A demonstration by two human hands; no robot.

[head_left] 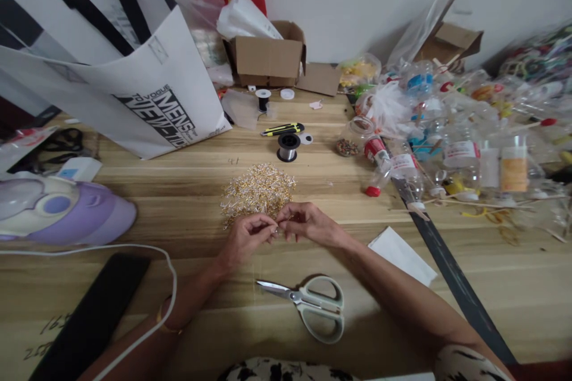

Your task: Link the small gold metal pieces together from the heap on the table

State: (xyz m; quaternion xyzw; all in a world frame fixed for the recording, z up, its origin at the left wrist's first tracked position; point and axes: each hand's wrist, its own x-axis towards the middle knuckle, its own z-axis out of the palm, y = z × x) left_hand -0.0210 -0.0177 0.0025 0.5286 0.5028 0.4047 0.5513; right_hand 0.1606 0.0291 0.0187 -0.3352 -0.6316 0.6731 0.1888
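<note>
Together, the left hand and the right hand met at the near edge of the beads, a gold and clear pile on the wooden counter. Fingers on both hands were bent, thumb and forefinger pressed together with the tips nearly meeting; whatever they pinched was too small to make out. Just below the hands lay the scissors, blades slightly parted and pointing left, handles to the right. Beyond the beads stood a spool of silvery wire, with a yellow and black cutter just behind it and a dark spool farther back. White paper lay flat to the right of the right forearm. Plastic bottles crowded the right side, while a big white bag stood at the far left, behind a purple and cream device.
</note>
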